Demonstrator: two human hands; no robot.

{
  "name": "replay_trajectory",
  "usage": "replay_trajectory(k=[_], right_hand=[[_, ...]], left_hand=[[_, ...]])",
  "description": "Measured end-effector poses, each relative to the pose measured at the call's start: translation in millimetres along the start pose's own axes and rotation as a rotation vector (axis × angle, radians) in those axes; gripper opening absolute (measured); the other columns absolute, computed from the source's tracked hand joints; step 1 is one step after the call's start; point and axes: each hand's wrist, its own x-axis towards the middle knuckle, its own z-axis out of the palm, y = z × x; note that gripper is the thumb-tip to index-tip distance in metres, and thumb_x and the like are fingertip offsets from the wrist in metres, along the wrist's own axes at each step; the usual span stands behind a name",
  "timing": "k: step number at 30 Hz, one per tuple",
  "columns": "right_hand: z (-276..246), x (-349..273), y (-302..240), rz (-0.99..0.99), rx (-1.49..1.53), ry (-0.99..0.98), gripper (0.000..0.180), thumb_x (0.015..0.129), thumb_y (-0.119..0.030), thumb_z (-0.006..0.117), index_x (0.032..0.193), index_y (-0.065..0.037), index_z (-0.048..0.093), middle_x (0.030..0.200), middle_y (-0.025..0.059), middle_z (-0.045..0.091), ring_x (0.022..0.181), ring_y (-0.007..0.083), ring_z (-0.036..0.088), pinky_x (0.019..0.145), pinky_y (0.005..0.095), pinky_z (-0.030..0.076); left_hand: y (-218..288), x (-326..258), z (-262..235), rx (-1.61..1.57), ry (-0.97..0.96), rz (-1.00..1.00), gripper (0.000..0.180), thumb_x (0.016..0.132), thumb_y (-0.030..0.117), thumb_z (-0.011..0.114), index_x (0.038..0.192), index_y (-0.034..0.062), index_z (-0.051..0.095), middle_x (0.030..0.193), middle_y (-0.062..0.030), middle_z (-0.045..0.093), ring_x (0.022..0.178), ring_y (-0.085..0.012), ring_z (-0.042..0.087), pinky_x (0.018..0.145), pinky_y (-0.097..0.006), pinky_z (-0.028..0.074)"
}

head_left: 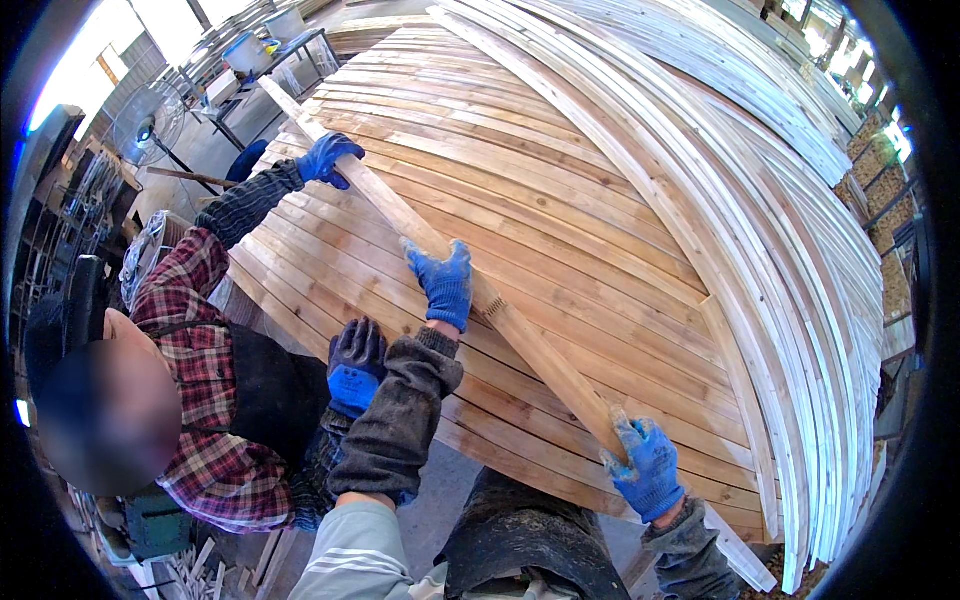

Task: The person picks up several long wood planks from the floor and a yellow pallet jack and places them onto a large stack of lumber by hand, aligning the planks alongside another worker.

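Observation:
A long, narrow wooden board (pixel 548 358) lies slantwise over a wide layer of planks (pixel 610 300) set side by side. My left hand (pixel 444 287), in a blue work glove, grips this board near its middle, beside a zigzag joint in the wood. At the near end, my right hand (pixel 646 468), gloved alike, is closed round the board. A co-worker on the left rests a blue-gloved hand (pixel 328 161) on the board's far part. The co-worker's other gloved hand (pixel 356 370) is close to my left forearm, at the planks' near edge.
Long pale strips (pixel 765 270) are stacked along the right side, bent by the lens. At the far left stand a fan (pixel 150 128) and a small table (pixel 275 68) with buckets. Wood offcuts (pixel 200 575) lie on the floor at lower left, by a green machine part (pixel 158 525).

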Motion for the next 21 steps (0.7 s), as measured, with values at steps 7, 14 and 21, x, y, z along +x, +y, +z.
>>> replay_trajectory(k=[7, 14, 21], right_hand=[[-7.0, 4.1, -1.0, -0.049, -0.054, -0.01, 0.059, 0.077, -0.021, 0.075, 0.131, -0.005, 0.057, 0.096, 0.0156, 0.059, 0.088, 0.0356, 0.059, 0.073, 0.0453, 0.049], [-0.2, -4.3, -2.0, -0.019, 0.028, 0.021, 0.06, 0.077, -0.02, 0.075, 0.132, -0.005, 0.056, 0.097, 0.0155, 0.059, 0.089, 0.0353, 0.059, 0.074, 0.0446, 0.049], [2.4, 1.4, -3.9, 0.001, 0.022, -0.009, 0.058, 0.077, -0.02, 0.075, 0.13, -0.005, 0.058, 0.097, 0.0151, 0.06, 0.087, 0.0348, 0.06, 0.074, 0.0444, 0.05]], left_hand=[[-4.7, 1.2, -0.3, 0.064, 0.017, 0.011, 0.095, 0.083, 0.017, 0.069, 0.148, -0.0148, 0.009, 0.153, -0.032, 0.021, 0.142, -0.038, 0.028, 0.118, -0.039, 0.024], [-3.4, -4.0, 4.7, 0.044, 0.004, 0.053, 0.096, 0.082, 0.019, 0.071, 0.148, -0.0157, 0.011, 0.151, -0.0331, 0.023, 0.141, -0.0398, 0.029, 0.118, -0.039, 0.023], [-9.9, 6.1, -4.4, 0.064, 0.036, 0.052, 0.094, 0.081, 0.018, 0.071, 0.147, -0.0161, 0.014, 0.15, -0.0324, 0.026, 0.139, -0.0384, 0.032, 0.117, -0.039, 0.026]])
